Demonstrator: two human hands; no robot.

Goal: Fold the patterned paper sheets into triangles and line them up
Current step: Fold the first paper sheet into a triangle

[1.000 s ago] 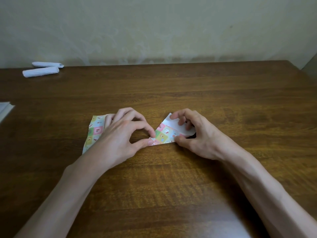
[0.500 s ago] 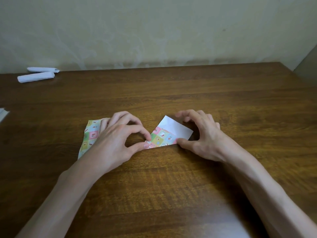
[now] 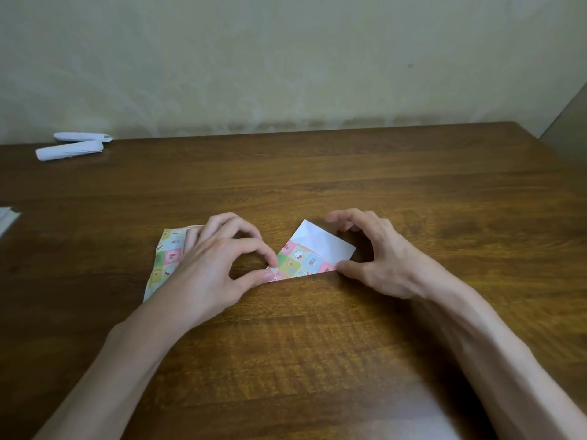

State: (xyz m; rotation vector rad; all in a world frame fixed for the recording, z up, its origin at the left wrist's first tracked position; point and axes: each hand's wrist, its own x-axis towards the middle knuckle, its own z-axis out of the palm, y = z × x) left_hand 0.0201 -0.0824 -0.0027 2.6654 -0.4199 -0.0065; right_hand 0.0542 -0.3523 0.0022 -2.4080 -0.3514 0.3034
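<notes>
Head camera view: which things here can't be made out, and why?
Head view:
Patterned sheet: mostly under the left hand; its shape unknown.
White item: cut by the left frame edge.
Two white rolls: far back, too small to identify.
Folded paper left tip: covered by thumb and forefinger.

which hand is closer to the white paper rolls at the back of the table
Left. The left hand, pinching the patterned paper, sits nearer the camera and right of the white paper rolls; the right hand is farther right.
</notes>
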